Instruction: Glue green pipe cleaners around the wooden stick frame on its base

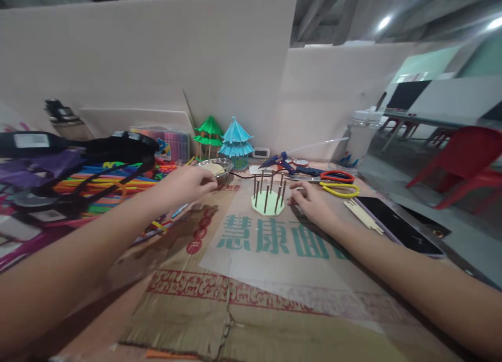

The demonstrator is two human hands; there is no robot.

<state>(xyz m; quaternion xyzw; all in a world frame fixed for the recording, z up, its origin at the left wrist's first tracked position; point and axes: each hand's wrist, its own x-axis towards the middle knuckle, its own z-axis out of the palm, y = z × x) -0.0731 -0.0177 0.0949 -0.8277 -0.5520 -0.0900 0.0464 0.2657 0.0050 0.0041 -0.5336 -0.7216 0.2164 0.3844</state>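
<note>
A pale green round base (267,209) with several upright brown sticks (266,194) stands on a cardboard sheet, partly under a translucent sheet. My right hand (308,199) rests just right of this base, its fingers loosely bent and apart, with nothing seen in it. My left hand (192,184) is held over the left side, next to a shallow metal bowl (225,166) that has something pale in it. Its fingers are half curled with a gap by the thumb, and no held thing shows. Behind the bowl stand a green paper pavilion (209,134) and a blue tiered pavilion (235,139).
A blue glue gun (280,162), red-handled pliers (337,175) and yellow-handled scissors (341,189) lie behind the right hand. Pale wooden sticks (363,216) and a phone (396,223) are at right. Colourful pipe cleaners (113,181) and black straps crowd the left.
</note>
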